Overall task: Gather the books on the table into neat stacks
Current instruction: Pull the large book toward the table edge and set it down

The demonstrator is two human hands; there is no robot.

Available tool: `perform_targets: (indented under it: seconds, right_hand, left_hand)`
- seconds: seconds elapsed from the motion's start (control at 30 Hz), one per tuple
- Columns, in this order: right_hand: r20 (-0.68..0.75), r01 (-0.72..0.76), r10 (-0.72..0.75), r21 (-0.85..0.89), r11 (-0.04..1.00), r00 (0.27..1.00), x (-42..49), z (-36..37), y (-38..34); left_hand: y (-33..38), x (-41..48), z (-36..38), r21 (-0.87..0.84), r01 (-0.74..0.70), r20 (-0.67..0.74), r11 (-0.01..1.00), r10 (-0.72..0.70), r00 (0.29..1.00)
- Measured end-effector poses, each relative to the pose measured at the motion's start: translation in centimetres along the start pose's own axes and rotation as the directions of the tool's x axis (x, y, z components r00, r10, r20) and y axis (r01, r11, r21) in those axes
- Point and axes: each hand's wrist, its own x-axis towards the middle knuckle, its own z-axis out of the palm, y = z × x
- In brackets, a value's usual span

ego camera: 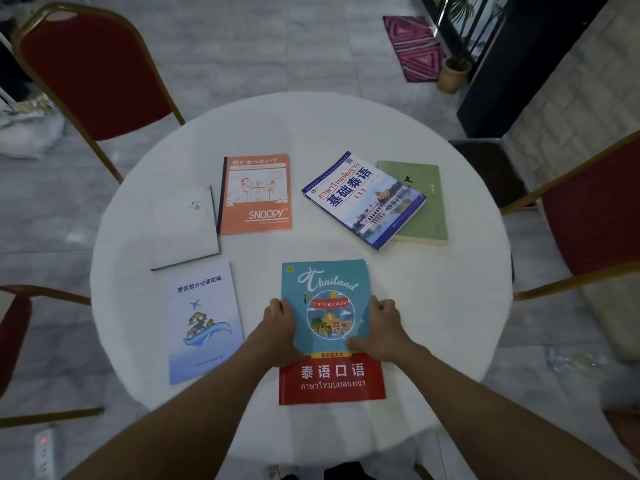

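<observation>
On the round table [433, 306], left grip [278, 327] and right grip [382, 329] pinch the Thailand book [329, 282] edges

I see a matt white cloth covering the table [433, 306] at frame centre. The Thailand book [330, 278] has a smooth, slightly glossy paper cover; the green book [427, 202] at right looks matt. The chair [93, 74], upper left, pairs red fabric with gold metal.
</observation>
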Motion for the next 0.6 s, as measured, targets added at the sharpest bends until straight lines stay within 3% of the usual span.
perform_targets:
  seconds: [0.2,0.43,0.6]
  right_hand:
    - [-0.071,-0.010,0.008,-0.039,0.999,0.997,2.5,-4.3,0.5]
    - [-0.291,0.055,-0.056,-0.012,0.998,0.955,8.5,-11.8,0.1]
    - [-0.329,0.079,-0.085,-0.031,0.996,0.940,13.6,-15.9,-0.5]
  left_hand:
    - [2.3,2.9,-2.7,-0.063,-0.029,-0.131,0.998,0.021,0.991]
    - [7.4,10.8,-7.3,-0.107,0.011,-0.148,0.994,-0.027,0.989]
    - [10.1,16.4,-8.6,-0.241,0.066,-0.124,0.968,-0.098,0.987]
